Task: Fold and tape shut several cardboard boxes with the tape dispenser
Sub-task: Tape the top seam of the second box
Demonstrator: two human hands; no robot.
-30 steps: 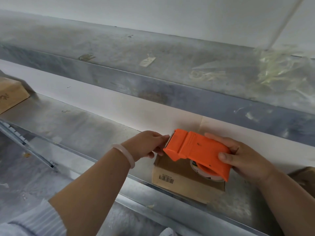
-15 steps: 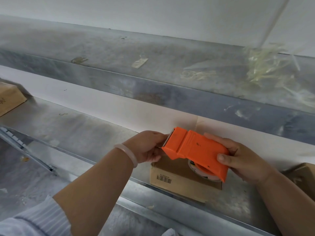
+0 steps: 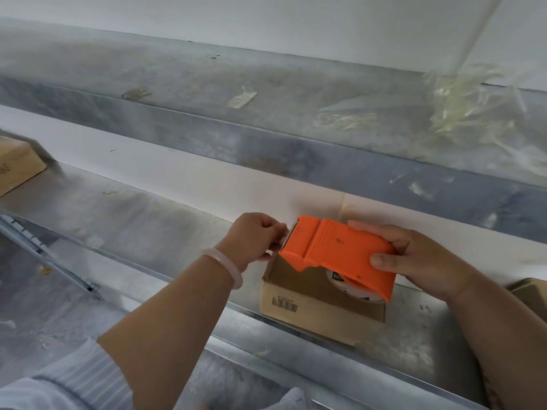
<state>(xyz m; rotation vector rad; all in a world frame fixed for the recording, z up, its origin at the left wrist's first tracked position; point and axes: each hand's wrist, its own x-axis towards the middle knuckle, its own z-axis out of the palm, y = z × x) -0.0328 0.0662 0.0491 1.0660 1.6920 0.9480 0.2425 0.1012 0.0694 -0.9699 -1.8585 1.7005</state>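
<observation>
A small brown cardboard box [image 3: 307,294] with a barcode label lies on the lower metal shelf [image 3: 142,226]. Just above it is the orange tape dispenser [image 3: 337,250], which my right hand [image 3: 414,255] grips around its rear, thumb on the near side. The tape roll shows below the orange housing. At the dispenser's front edge, my left hand [image 3: 257,235] pinches with curled fingers, apparently on the tape end; the tape itself is hard to make out. A pale bracelet sits on my left wrist.
Another cardboard box [image 3: 14,164] sits at the far left of the shelf, and a corner of a third [image 3: 529,291] shows at the right edge. The upper metal shelf [image 3: 296,149] carries crumpled clear tape scraps [image 3: 467,113] on the right. White wall behind.
Both hands and the dispenser stay over the box. The dispenser has tilted slightly and my left fingers have closed tighter at its front edge.
</observation>
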